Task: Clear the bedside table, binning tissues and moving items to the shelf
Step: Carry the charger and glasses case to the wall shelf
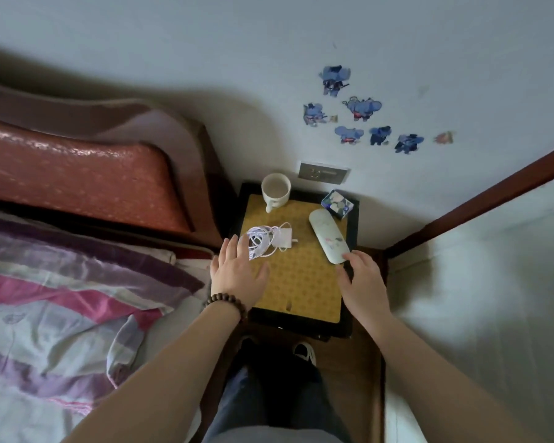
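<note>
We stand at near edge of bedside table, both hands over it. Left hand flat, fingers straight, grasping nothing; fingertips just touch coiled charger cable at table's left side. Right hand at table's right edge, fingers loosely bent, tips on near end of glasses case, no grip yet. Case's long axis runs away from us, slanting left. Farther back on table: mug at left corner, small box at right. No tissues in sight.
</note>
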